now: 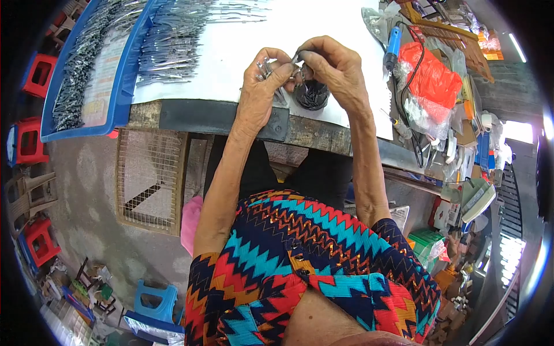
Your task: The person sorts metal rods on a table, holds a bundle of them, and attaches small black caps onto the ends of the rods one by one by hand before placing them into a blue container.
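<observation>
Above the white tabletop, my left hand (264, 86) is closed around several small silvery metal parts (264, 68) that stick out between the fingers. My right hand (341, 70) meets it fingertip to fingertip, pinching a small metal piece (296, 57) whose exact kind I cannot make out. Just under the hands, near the table's front edge, sits a small container lined with a black plastic bag (311, 97). Farther left, many thin metal strips (170, 49) lie in rows on the white surface (231, 46).
A blue tray (124, 86) full of similar metal strips stands at the table's left end. On the right lie a blue-handled tool (394, 41) with a black cord, a red plastic bag (430, 72) and clear bags. Red stools (40, 75) and a blue stool (156, 301) stand on the floor.
</observation>
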The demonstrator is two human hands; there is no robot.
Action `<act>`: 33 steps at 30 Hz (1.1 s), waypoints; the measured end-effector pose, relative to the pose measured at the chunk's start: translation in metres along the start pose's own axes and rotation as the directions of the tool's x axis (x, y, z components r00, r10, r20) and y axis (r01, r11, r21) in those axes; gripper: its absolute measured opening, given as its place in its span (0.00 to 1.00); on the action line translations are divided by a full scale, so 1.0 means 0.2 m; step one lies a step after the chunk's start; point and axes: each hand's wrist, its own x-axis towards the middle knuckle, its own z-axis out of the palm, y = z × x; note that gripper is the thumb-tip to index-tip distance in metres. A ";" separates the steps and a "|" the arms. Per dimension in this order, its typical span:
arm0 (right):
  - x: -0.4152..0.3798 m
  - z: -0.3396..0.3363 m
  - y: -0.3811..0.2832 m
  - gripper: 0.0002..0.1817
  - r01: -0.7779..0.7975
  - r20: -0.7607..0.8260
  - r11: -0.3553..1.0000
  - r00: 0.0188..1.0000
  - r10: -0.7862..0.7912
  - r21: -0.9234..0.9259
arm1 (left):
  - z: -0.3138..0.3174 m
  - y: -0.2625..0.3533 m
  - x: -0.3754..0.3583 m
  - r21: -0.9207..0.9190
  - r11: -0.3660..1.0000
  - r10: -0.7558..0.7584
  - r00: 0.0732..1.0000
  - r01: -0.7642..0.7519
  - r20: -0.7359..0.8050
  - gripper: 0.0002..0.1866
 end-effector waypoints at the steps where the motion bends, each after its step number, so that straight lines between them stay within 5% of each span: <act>1: -0.02 0.01 0.02 0.10 -0.037 -0.017 0.993 0.999 0.039 0.112 | -0.01 -0.01 0.00 -0.002 1.000 0.002 1.000 -0.002 -0.004 0.08; 5: -0.03 -0.01 0.04 0.16 -0.124 0.089 0.936 0.991 0.100 0.329 | -0.02 -0.03 0.00 0.015 1.000 0.010 0.999 -0.009 -0.043 0.08; 9: -0.03 0.01 0.00 0.19 -0.048 0.114 0.998 0.993 0.042 0.047 | -0.02 -0.03 0.00 0.148 0.989 0.018 0.998 -0.010 -0.054 0.09; 22: 0.03 -0.01 -0.04 0.06 -0.136 -0.085 0.989 0.988 0.131 -0.054 | -0.01 -0.04 -0.01 0.129 0.988 0.099 0.988 -0.084 -0.119 0.12; 26: 0.12 -0.16 -0.01 0.06 -0.018 -0.204 0.979 0.977 0.061 0.204 | -0.04 -0.03 -0.01 -0.018 0.997 0.073 0.972 -0.079 -0.223 0.10; 29: 0.25 -0.15 0.07 0.07 -0.066 -0.288 0.942 0.943 0.168 0.330 | -0.04 -0.03 -0.01 -0.013 0.997 0.071 0.968 -0.076 -0.240 0.11; 33: 0.40 0.05 0.20 0.07 -0.216 -0.168 0.845 0.928 0.334 0.489 | -0.04 -0.02 -0.02 -0.032 0.999 0.023 0.978 -0.030 -0.207 0.12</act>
